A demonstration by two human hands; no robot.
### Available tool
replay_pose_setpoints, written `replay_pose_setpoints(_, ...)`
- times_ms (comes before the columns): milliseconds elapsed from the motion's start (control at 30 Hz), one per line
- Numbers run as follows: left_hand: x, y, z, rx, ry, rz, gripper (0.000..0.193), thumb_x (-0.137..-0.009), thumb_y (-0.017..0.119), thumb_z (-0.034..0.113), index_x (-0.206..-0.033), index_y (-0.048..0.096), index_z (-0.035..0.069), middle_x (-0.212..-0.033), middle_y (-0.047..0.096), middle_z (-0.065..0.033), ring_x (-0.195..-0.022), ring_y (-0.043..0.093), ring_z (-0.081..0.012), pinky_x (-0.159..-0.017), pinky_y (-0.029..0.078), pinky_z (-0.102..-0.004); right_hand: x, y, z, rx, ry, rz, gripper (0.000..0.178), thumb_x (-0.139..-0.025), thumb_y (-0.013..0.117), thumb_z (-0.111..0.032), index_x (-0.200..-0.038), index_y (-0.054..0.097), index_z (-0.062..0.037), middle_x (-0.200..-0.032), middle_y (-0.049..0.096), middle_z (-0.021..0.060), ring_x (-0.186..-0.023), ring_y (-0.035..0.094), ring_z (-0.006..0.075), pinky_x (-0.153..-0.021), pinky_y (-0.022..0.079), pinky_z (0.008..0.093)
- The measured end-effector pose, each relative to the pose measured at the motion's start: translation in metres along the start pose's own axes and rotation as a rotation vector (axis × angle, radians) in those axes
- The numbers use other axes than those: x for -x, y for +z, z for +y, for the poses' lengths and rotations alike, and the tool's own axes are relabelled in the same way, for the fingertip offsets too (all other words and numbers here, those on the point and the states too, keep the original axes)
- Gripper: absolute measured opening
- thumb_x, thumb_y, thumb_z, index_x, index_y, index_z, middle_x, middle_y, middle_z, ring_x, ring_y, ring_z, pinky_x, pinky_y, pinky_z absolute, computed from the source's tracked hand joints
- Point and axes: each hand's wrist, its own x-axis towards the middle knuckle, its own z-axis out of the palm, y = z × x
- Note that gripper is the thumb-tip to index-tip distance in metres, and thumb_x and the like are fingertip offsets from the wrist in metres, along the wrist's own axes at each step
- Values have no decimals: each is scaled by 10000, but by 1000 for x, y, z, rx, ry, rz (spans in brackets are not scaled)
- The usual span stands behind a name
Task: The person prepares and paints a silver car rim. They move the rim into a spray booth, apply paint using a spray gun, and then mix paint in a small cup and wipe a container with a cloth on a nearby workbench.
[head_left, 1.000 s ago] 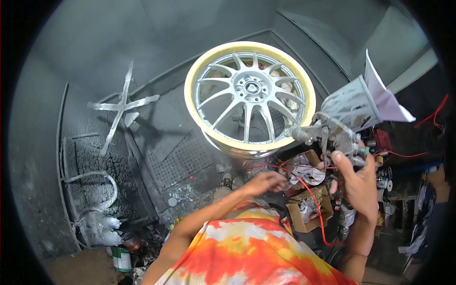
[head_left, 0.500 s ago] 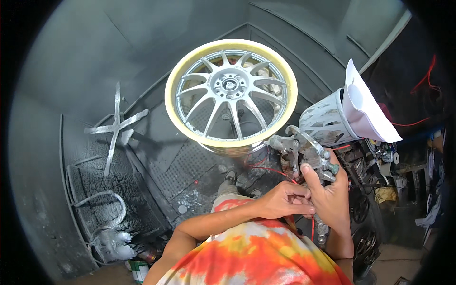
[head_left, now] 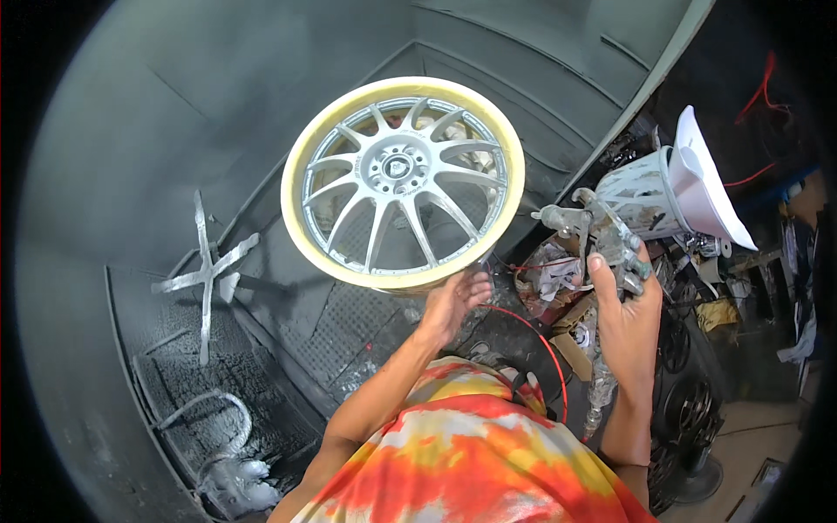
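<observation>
The silver wheel (head_left: 398, 185) sits mid-scene above dark, patterned floor (head_left: 336, 327). At its near edge the left hand (head_left: 453, 305) is loosely open, perhaps touching; rightward, the right hand (head_left: 629, 315) grips a spray gun (head_left: 603, 234). Grey walls (head_left: 261, 87) rise far and left.

Wheel (head_left: 398, 166): metal look, smooth satin silver; lip covering (head_left: 302, 228) matt yellow. Spray gun (head_left: 610, 248): metal, rough, paint-crusted. Cup (head_left: 641, 196): streaky paint smears, material unclear. White sheet (head_left: 697, 179): paper-like, smooth. Cross-shaped stand (head_left: 207, 275): rough, coated. Wall (head_left: 218, 78): matt grey. Shirt (head_left: 453, 453): soft creased cloth. Carton (head_left: 571, 356): matt cardboard.
</observation>
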Motion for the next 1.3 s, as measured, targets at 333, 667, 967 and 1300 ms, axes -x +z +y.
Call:
replay_pose_setpoints(333, 13, -2, 28, -73, 100, -37, 447, -1039, 647, 275, -1317, 590, -70, -1207, 690, -213, -1075, 687, -284, -996, 569, -440, 11, 16, -3, -201, 145, -185, 236, -1018, 682, -143, -1204, 628, -9, -903, 699, -7, -799, 646, 64, -719, 514, 252)
replay_pose_setpoints(667, 42, -45, 66, -201, 77, -18, 443, -1015, 652, 296, -1232, 624, -89, -1076, 717, -232, -950, 720, -275, -896, 600, -421, -18, 25, -2, 15, -57, -2, 219, -1024, 667, -174, -1166, 639, -10, -818, 665, -1, -730, 572, 51, -680, 482, 263)
replay_pose_setpoints(967, 56, -163, 177, -467, 300, 332, 260, -1012, 607, 250, -976, 660, -1, -681, 661, -93, -590, 654, -198, -547, 547, -329, 3, 24, -13, -153, 110, -141, 270, -1019, 676, -161, -1212, 631, 23, -892, 683, 6, -791, 639, 73, -745, 524, 264)
replay_pose_setpoints(1300, 31, -197, 236, -398, 536, 383, 347, -1075, 611, 334, -1173, 645, 3, -1006, 724, -45, -865, 709, -116, -763, 578, -279, -15, 24, -7, -17, -1, 18, 219, -1022, 669, -157, -1185, 644, -13, -850, 672, 4, -742, 602, 68, -701, 500, 278)
